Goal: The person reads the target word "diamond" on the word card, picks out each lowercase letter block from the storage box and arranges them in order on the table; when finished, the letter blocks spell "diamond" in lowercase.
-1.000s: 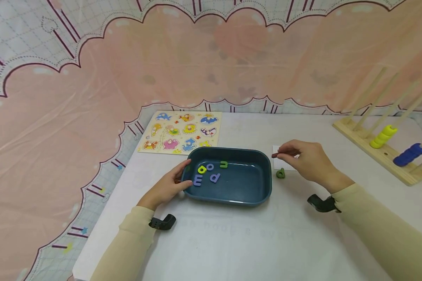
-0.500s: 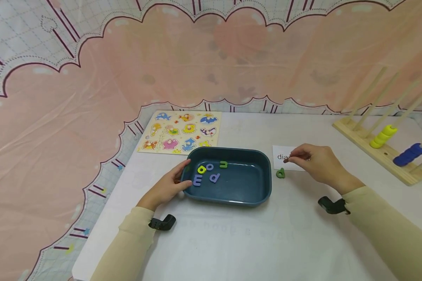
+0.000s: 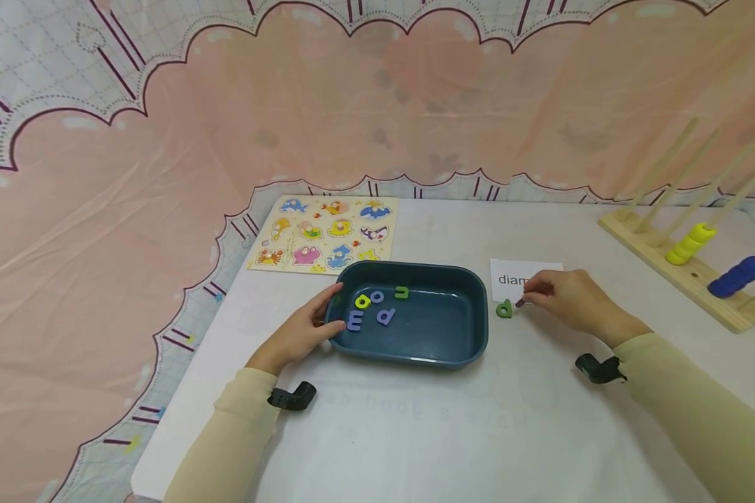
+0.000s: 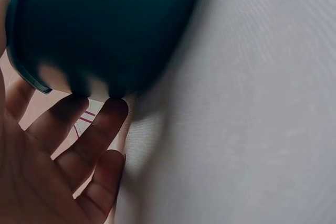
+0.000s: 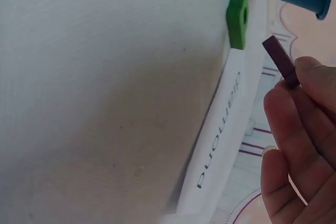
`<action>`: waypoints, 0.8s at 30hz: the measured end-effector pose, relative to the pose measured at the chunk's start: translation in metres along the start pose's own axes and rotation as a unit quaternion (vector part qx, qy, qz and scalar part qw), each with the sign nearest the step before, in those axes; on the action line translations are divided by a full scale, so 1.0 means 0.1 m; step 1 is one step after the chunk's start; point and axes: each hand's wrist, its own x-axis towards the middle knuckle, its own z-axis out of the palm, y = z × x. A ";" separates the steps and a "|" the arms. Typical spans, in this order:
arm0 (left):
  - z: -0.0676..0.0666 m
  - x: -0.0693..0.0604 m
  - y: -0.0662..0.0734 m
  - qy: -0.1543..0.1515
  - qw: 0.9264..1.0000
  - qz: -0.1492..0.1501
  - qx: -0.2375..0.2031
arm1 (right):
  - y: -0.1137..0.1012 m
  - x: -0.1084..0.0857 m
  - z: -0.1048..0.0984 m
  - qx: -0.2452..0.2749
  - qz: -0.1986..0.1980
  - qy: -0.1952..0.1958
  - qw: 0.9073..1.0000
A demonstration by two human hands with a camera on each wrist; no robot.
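In the head view the right hand (image 3: 569, 299) hid the end of the word on the white card (image 3: 508, 269), the dark red piece (image 5: 281, 61) it pinched was too small for its shape to be told, and the right edge cut off part of the wooden bead rack (image 3: 686, 272). In the left wrist view the top edge cropped the blue-green tray (image 4: 105, 30), and the left hand (image 4: 58, 156) ran off the left edge.

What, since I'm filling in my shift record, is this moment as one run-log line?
left grip: holds tray | right grip: pinches dark red piece | green letter: on table beside diamond card | coloured letters: inside tray
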 end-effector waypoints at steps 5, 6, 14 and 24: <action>0.01 0.00 -0.01 0.002 1.000 -0.002 0.001 | 0.04 0.01 0.03 -0.009 -0.004 -0.012 1.000; 0.01 0.00 -0.01 0.003 1.000 -0.003 0.003 | 0.05 0.01 0.03 -0.009 -0.004 -0.014 1.000; 0.01 -0.01 0.01 0.004 1.000 -0.002 0.002 | 0.07 0.05 0.07 -0.030 -0.004 -0.032 0.999; 0.01 -0.03 0.03 0.002 1.000 -0.002 -0.007 | 0.04 0.07 0.09 -0.029 0.006 -0.041 0.999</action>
